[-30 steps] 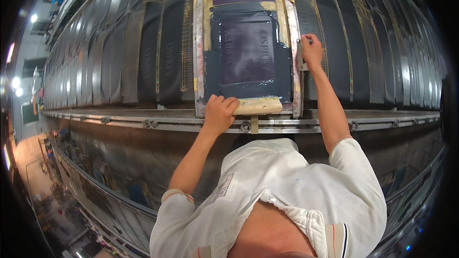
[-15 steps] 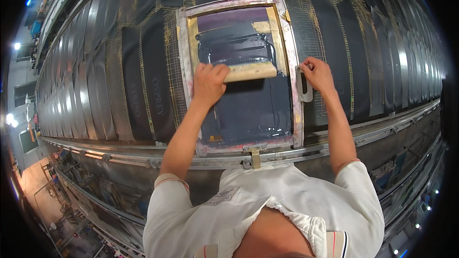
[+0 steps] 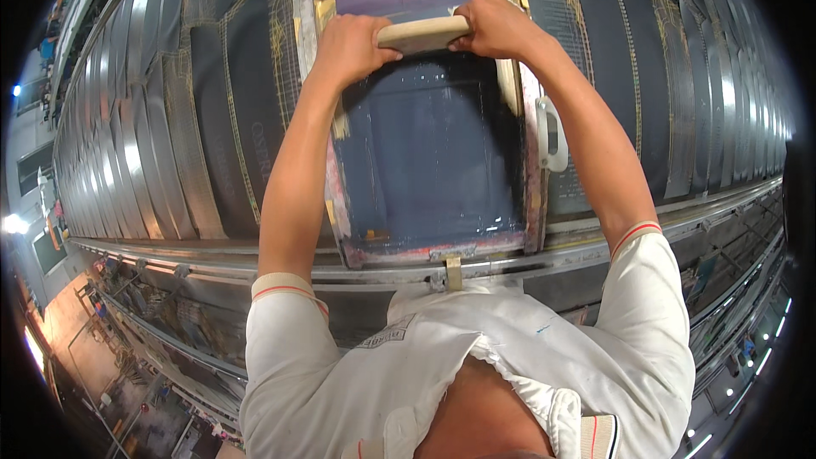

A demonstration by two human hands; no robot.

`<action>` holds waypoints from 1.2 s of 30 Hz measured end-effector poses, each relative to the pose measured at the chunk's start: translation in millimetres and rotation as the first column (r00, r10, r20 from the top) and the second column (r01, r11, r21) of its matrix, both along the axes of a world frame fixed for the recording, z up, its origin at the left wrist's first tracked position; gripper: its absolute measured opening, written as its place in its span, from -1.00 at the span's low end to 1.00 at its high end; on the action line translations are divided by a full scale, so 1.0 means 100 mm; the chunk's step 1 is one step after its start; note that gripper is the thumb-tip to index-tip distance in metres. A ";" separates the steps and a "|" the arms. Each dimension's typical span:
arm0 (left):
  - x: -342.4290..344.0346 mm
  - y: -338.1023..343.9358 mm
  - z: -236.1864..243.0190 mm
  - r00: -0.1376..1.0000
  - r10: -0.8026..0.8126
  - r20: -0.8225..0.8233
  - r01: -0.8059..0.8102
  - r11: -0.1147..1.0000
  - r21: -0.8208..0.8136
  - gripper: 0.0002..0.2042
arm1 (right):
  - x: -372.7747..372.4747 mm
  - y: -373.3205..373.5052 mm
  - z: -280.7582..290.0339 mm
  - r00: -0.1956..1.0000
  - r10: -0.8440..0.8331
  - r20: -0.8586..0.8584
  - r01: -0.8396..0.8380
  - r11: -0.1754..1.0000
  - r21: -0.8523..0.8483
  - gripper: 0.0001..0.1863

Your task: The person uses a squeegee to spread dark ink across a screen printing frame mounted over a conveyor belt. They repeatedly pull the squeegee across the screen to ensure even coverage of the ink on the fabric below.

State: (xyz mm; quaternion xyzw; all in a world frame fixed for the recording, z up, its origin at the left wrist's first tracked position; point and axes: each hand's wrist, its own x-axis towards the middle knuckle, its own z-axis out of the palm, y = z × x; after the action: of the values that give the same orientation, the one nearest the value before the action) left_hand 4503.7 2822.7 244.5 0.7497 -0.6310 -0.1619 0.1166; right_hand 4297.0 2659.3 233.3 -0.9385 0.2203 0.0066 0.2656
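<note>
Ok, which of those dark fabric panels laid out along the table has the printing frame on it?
The dark fabric panel directly ahead, under the wooden-edged screen frame; both hands grip the pale wooden squeegee there. Neighbouring panels lie uncovered.

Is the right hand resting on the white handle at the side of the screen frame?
No, the right hand grips the wooden squeegee beside the left hand.

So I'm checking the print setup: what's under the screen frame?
The screen frame lies on a long table of dark fabric panels. The dark mesh covers whatever lies directly beneath it.
</note>
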 end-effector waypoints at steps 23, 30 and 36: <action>-0.78 1.27 0.15 0.986 -0.132 0.102 0.136 0.990 -0.027 -0.73 | -0.89 1.31 0.10 0.999 0.035 -0.029 -0.037 0.995 -0.092 -0.71; 0.05 -0.03 0.10 0.995 -0.089 0.050 0.084 0.993 0.081 -0.55 | 0.00 -0.03 0.16 0.987 0.069 -0.148 -0.050 0.991 0.125 -0.61; 0.14 -0.16 0.00 0.995 -0.081 0.052 0.075 0.991 0.111 -0.53 | 0.10 -0.10 0.02 0.994 0.019 -0.108 -0.007 0.995 0.104 -0.61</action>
State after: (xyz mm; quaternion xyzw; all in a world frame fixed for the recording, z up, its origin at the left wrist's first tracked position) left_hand 4517.9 2806.5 244.9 0.7339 -0.6531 -0.1794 0.0513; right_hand 4306.7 2649.5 235.5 -0.9231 0.2277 0.0712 0.3016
